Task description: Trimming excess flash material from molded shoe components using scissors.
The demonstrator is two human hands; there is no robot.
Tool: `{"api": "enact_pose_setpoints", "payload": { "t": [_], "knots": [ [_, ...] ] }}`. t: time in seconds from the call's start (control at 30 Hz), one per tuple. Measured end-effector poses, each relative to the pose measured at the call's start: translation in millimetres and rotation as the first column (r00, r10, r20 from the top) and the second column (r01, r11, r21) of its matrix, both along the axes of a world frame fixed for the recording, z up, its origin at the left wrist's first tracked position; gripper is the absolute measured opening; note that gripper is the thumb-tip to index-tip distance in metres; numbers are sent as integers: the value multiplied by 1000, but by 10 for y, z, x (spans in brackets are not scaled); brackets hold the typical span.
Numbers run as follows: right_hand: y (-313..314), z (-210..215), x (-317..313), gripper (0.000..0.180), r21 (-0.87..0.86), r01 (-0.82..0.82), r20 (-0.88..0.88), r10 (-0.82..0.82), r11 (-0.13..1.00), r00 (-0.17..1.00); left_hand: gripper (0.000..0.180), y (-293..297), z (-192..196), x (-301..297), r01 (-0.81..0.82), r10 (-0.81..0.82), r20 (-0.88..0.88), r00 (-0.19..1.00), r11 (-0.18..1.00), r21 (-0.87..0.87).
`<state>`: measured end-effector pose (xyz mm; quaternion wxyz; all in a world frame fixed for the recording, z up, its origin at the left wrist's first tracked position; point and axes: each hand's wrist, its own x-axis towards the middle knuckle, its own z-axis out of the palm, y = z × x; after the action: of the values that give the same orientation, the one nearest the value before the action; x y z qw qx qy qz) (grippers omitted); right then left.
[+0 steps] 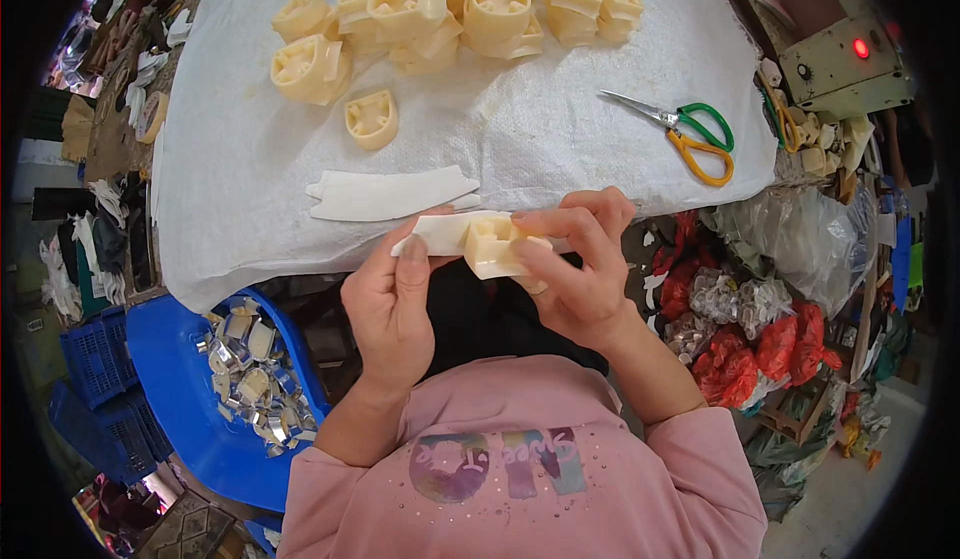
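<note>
In the head view, both hands are in front of the shirt, at the near edge of the white-covered bench (560,144). The left hand (392,309) pinches a white strip (440,232) between thumb and fingers. The right hand (588,271) grips a hollow cream block (492,257), its thumb and fingers around the right side, and the strip's right end meets the block.

Just beyond lie loose white strips (385,195), then a lone cream block (371,120) and a cluster of similar blocks (410,11). Scissors (672,119) with one green and one orange handle loop lie to the right. A blue tub (165,384) at lower left holds silvery pieces (258,379).

The writing that stands out is on the pink shirt (360,504): large purple-and-teal lettering (500,464), upside down in this view, with small dots around it.
</note>
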<state>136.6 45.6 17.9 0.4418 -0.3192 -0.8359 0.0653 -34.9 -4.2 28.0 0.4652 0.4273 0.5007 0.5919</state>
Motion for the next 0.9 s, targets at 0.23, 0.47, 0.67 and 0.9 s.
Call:
{"api": "enact_pose_setpoints", "payload": {
  "t": [0.23, 0.47, 0.67, 0.9],
  "knots": [
    [-67, 234, -16, 42, -78, 2, 310, 23, 997, 951, 33, -14, 48, 37, 20, -25, -93, 995, 998, -56],
    [-104, 226, 13, 33, -259, 18, 370, 82, 966, 925, 32, -44, -38, 50, 71, -122, -254, 959, 977, -201],
    [-118, 128, 11, 28, -278, 52, 378, 60, 959, 924, 31, -42, -43, 94, 113, -165, -258, 952, 972, -206],
    [-103, -10, -9, 31, -274, 34, 308, 54, 961, 950, 32, -14, 0, 205, 136, -104, -770, 630, 990, -23]
  ]
}}
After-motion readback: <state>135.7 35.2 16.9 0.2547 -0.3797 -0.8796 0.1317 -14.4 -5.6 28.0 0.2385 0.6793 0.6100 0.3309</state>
